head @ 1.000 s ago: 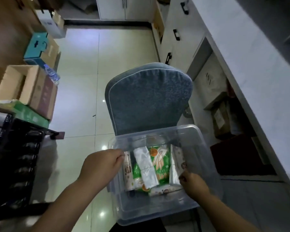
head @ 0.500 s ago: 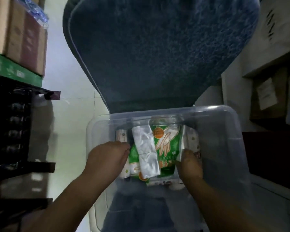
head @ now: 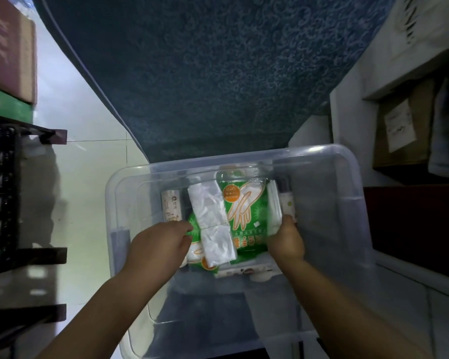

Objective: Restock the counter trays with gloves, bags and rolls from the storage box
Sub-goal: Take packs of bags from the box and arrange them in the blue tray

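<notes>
A clear plastic storage box point(head: 332, 177) rests on a blue chair seat. Inside lie a green glove packet point(head: 246, 218) printed with a hand, a folded packet of clear bags point(head: 213, 224) across it, and white rolls at the left point(head: 171, 206), right point(head: 287, 200) and near side point(head: 246, 272). My left hand point(head: 161, 244) reaches into the box with fingers curled at the left edge of the pile. My right hand point(head: 287, 239) grips the pile's right edge, by the glove packet and the right roll. What each hand holds is partly hidden.
The blue chair back point(head: 213, 73) rises right behind the box. A dark rack point(head: 3, 193) with cardboard boxes point(head: 8, 50) on top stands at the left. Boxes point(head: 399, 130) sit in a white counter's shelf at the right. Pale tiled floor point(head: 88, 120) shows between.
The view has dropped closer to the box. Both hands went from the box's rim down inside, closing in on the two sides of the pile.
</notes>
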